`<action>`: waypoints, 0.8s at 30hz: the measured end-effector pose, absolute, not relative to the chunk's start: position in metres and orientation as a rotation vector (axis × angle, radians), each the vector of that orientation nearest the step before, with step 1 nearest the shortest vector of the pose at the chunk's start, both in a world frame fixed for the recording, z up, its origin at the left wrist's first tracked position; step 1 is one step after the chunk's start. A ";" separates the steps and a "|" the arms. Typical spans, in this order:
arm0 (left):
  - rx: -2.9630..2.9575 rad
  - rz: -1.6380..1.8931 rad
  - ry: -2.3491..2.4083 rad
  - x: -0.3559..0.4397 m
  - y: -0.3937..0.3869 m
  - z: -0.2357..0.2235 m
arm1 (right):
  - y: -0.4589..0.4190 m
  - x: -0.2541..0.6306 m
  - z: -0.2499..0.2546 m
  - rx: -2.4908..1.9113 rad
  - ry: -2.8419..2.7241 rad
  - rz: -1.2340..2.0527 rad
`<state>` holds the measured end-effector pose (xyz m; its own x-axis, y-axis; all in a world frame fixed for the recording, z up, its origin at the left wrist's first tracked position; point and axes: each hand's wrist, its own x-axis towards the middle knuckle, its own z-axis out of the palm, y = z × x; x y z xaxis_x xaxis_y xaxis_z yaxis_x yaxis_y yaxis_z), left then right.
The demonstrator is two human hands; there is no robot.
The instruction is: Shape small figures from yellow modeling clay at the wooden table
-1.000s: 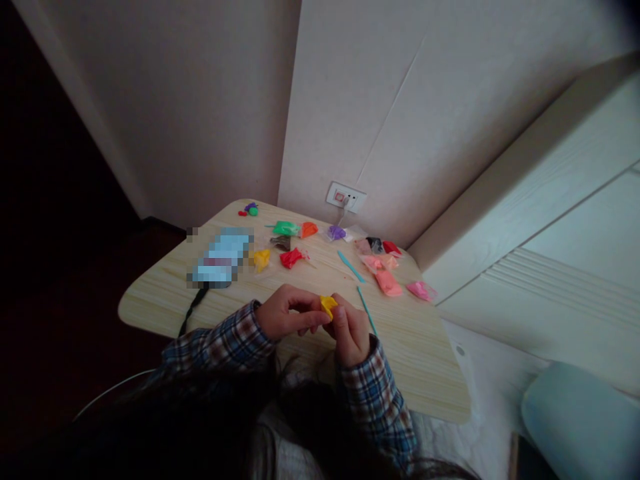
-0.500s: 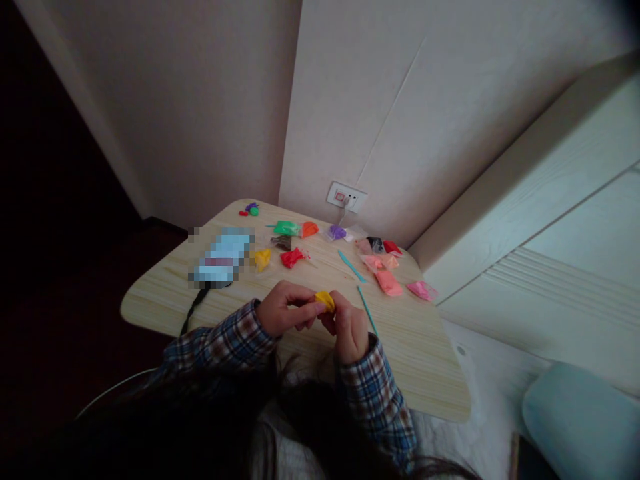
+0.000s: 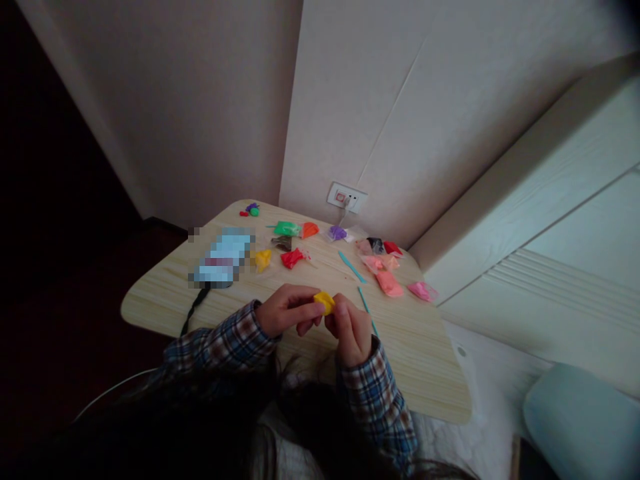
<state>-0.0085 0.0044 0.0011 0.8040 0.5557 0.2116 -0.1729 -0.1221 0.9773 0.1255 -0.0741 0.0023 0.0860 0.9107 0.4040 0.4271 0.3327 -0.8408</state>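
A small lump of yellow modelling clay (image 3: 325, 303) is pinched between my two hands above the near part of the table. My left hand (image 3: 287, 310) has its thumb and fingers closed on the lump's left side. On the other side, my right hand (image 3: 351, 328) grips the lump with thumb and bent fingers. Just beyond my right hand lies a thin teal tool (image 3: 367, 307). A flatter teal clay knife (image 3: 352, 267) rests farther back. Past my left hand sit a packet of yellow clay (image 3: 261, 260) and a packet of red clay (image 3: 294, 258).
A phone (image 3: 221, 259), blurred out, lies at the table's left with a black cable. Green (image 3: 287, 229), purple (image 3: 337, 233) and salmon (image 3: 389, 284) clay packets lie across the back and right. Small clay pieces (image 3: 254, 212) sit at the far left corner. A wall socket (image 3: 347, 197) is behind.
The yellow clay looks slightly reshaped between my fingers, its top edge more open. My right hand has shifted a little to the right.
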 end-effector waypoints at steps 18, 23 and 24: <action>1.589 0.662 0.376 -0.007 0.001 0.003 | -0.072 0.125 -0.004 -1.288 -1.523 0.487; 1.529 0.703 0.331 -0.007 0.003 0.001 | -0.073 0.124 -0.002 -1.207 -1.494 0.612; 1.511 0.708 0.316 -0.007 0.004 0.000 | -0.072 0.125 -0.002 -1.169 -1.485 0.654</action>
<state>-0.0068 0.0036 0.0004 0.7651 0.6000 0.2337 -0.2272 -0.0879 0.9699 0.1251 -0.0723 -0.0023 0.0678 0.9119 0.4047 0.3173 0.3649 -0.8753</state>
